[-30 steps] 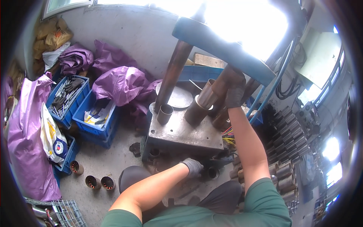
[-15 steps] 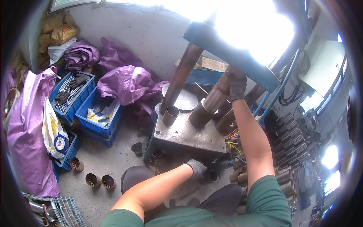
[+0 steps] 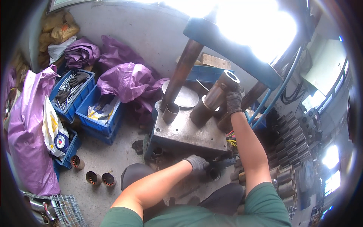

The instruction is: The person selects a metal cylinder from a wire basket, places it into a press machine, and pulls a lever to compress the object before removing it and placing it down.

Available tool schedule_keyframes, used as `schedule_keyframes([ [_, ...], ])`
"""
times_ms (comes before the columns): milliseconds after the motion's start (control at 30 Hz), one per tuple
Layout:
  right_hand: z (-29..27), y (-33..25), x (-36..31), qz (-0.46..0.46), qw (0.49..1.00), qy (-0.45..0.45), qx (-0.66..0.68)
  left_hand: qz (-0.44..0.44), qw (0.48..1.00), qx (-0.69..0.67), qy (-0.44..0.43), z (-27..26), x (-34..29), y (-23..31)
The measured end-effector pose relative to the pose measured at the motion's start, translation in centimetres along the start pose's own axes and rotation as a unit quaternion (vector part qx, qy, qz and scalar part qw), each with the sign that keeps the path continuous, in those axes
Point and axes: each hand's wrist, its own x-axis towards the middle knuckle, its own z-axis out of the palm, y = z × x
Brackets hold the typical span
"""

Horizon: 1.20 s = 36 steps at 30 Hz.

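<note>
My right hand (image 3: 234, 100), in a dark grey glove, is closed round the upper part of a thick-walled metal tube (image 3: 215, 94). The tube tilts in this view, its bright ring-shaped end showing, and its lower part stands in a wider dark sleeve (image 3: 201, 115) on the press's steel table (image 3: 189, 138). My left hand (image 3: 197, 163), in a grey knit glove, is at the table's front underside with its fingers curled; what they grip is hidden. A short open tube (image 3: 171, 113) stands at the table's left, beside a press column (image 3: 182, 75).
The press's blue upper beam (image 3: 234, 51) spans above the tube. Blue crates (image 3: 99, 115) and purple sacking (image 3: 128, 84) lie to the left. Several short cylinders (image 3: 109, 179) stand on the floor. Stacked metal tubes (image 3: 289, 140) fill the right side, near blue hoses (image 3: 264, 109).
My right hand and the tube's upper part have come down from just under the beam, so the tube's ring-shaped end now shows. My left hand has barely moved.
</note>
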Motion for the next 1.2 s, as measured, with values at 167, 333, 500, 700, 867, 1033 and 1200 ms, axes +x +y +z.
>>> schedule_keyframes([
  [167, -2.0, -7.8, -11.1, 0.098, 0.984, -0.015, 0.145, -0.031, 0.936, -0.209, 0.281, -5.3, -2.6, -4.7],
  [333, -11.5, -13.3, -19.5, -0.110, 0.944, -0.264, -0.162, -0.192, 0.718, -0.056, 0.667, -8.6, -5.0, -11.0],
  [500, -21.6, -16.8, -19.9, -0.013, 0.759, -0.479, -0.440, -0.382, 0.745, -0.052, 0.544, -8.5, -6.4, -13.6],
  [700, -32.7, -14.4, -22.4, 0.132, 0.750, -0.477, -0.438, -0.352, 0.756, -0.151, 0.531, -7.5, -5.9, -14.8],
  [867, -33.9, -14.0, -26.0, 0.182, 0.792, -0.412, -0.411, -0.315, 0.662, -0.262, 0.628, -6.2, -5.9, -16.9],
  [1033, -34.2, -13.4, -27.4, 0.038, 0.840, -0.271, -0.468, 0.081, 0.466, -0.604, 0.641, -7.0, -6.2, -14.0],
  [1200, -33.2, -13.9, -27.7, -0.108, 0.882, -0.137, -0.438, 0.153, 0.442, -0.706, 0.532, -7.9, -6.2, -11.8],
])
